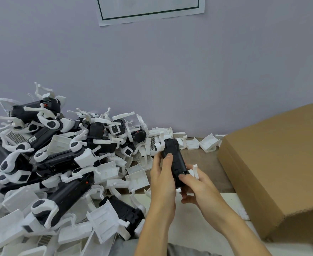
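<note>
you held black drone body point(174, 159) just left of cardboard box point(274, 167): left hand point(161, 174) gripped its side, thumb across; right hand point(194, 183) pinched near end. parts pile point(59, 163) lay far left of box.

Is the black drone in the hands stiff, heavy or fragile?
Probably stiff and light: the drone looks like hard plastic, and the left hand and right hand hold it easily. Its thin white arm may snap or snag.
</note>
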`<move>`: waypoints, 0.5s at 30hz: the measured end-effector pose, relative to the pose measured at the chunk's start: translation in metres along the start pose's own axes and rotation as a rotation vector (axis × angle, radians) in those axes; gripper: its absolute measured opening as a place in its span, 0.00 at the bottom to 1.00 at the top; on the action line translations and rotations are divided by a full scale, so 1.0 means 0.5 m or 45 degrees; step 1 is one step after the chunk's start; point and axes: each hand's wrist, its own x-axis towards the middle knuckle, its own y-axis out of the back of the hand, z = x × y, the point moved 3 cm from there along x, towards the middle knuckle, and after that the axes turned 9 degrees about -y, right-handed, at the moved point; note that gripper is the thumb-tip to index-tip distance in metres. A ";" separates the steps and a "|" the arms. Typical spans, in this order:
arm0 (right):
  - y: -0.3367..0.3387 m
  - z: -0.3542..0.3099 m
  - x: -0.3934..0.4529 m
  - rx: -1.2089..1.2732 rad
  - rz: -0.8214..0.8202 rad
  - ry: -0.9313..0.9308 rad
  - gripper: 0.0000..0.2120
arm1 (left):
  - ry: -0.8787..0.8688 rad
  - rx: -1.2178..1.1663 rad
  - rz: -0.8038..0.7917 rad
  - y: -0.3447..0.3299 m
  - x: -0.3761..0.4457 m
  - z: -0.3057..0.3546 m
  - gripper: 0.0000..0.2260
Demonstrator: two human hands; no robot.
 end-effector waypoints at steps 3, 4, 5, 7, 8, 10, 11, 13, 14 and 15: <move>0.000 -0.001 -0.002 0.009 -0.029 -0.006 0.15 | 0.012 0.014 0.011 0.000 0.000 -0.001 0.08; 0.000 -0.001 -0.002 0.005 -0.036 0.000 0.14 | 0.019 0.021 0.015 0.000 0.000 -0.001 0.08; 0.001 -0.001 -0.002 -0.002 -0.042 0.010 0.12 | 0.026 0.024 0.018 0.000 -0.001 -0.001 0.08; -0.001 -0.003 -0.004 -0.009 -0.064 0.019 0.08 | 0.034 0.020 0.020 0.002 0.000 -0.002 0.08; -0.001 -0.002 -0.004 -0.007 -0.080 0.017 0.10 | 0.038 0.016 0.018 0.002 0.000 -0.001 0.08; -0.001 0.000 -0.002 -0.009 -0.093 0.014 0.11 | 0.049 0.009 0.020 0.003 -0.001 -0.001 0.09; -0.001 0.000 -0.002 -0.014 -0.089 0.010 0.11 | 0.050 0.004 0.022 0.003 -0.001 0.000 0.09; 0.001 0.001 -0.001 -0.021 -0.075 -0.002 0.11 | 0.040 0.002 0.019 0.001 -0.001 0.000 0.09; 0.002 0.002 -0.001 -0.028 -0.066 -0.005 0.10 | 0.035 0.003 0.018 0.001 -0.002 0.000 0.09; 0.001 0.002 -0.001 -0.040 -0.055 -0.009 0.10 | 0.035 0.000 0.018 0.000 -0.002 0.000 0.09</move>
